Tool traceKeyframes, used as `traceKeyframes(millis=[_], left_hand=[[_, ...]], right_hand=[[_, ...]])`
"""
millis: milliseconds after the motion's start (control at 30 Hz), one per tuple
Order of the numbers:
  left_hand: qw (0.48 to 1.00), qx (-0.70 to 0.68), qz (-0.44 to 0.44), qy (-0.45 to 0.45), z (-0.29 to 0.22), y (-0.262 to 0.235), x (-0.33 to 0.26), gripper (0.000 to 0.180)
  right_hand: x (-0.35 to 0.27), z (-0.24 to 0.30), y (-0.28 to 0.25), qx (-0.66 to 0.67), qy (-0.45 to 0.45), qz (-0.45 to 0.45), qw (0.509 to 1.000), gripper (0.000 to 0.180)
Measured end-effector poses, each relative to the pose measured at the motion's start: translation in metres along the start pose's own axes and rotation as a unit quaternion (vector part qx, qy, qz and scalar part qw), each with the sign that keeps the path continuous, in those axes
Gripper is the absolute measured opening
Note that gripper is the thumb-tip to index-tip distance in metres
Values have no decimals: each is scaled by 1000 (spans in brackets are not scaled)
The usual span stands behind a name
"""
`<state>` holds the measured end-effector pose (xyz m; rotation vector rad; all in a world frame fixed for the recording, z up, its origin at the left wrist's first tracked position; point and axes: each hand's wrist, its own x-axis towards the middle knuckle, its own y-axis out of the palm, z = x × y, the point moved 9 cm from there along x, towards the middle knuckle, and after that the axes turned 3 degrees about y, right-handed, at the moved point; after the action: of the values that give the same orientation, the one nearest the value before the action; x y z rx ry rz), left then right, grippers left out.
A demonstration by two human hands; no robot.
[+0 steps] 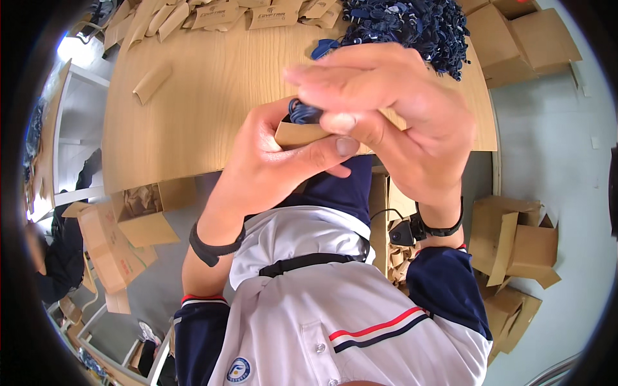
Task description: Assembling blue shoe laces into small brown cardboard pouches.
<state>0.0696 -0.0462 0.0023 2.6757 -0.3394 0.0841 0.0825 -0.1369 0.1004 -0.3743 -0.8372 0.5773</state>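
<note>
Gripping a small flat packet of plain brown kraft card, the left hand is curling around it from below, the thumb lying straight across the packet's front face and pressing it back against the folded fingers. A bundle of dark blue cord, ropy and slightly glossy, is poking out of the packet's open top. The right hand is arching over from above with its fingers mostly extended and held close together, its lower fingertips touching the packet's upper right corner beside the cord; whether it is actually pinching anything cannot be told, since the fingers are blurred. The packet is being held up in the air just in front of the person's chest, above the near edge of the counter, a pale wood-grain surface with a smooth, matte finish and a curved outline. A heaped tangle of the same dark blue cords is lying at the far right of the counter, and a row of flat brown card sleeves is fanning along the far edge, with one loose rolled card piece lying apart. Corrugated cardboard boxes, flaps open and creased, are sitting on the grey floor on both sides.
</note>
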Motion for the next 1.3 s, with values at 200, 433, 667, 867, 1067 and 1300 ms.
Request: traceKeyframes(millis=[200, 433, 667, 867, 1067, 1300], left_hand=[[995, -45, 64, -66, 24, -9, -3, 28], [994, 51, 37, -89, 51, -22, -8, 24], [959, 173, 145, -172, 79, -45, -1, 30], [986, -156, -5, -64, 44, -43, -3, 36], [931, -357, 75, 3, 24, 8, 25, 50], [912, 271, -127, 282, -44, 1, 1, 39]], right_hand=[[-8, 9, 17, -184, -69, 7, 981, 29], [-19, -2, 28, -172, 41, 8, 984, 27], [-35, -66, 56, -33, 212, 91, 973, 36], [-39, -46, 2, -118, 155, -117, 974, 33], [-85, -42, 24, -168, 82, -195, 963, 26], [-66, -34, 5, 41, 47, -332, 941, 13]])
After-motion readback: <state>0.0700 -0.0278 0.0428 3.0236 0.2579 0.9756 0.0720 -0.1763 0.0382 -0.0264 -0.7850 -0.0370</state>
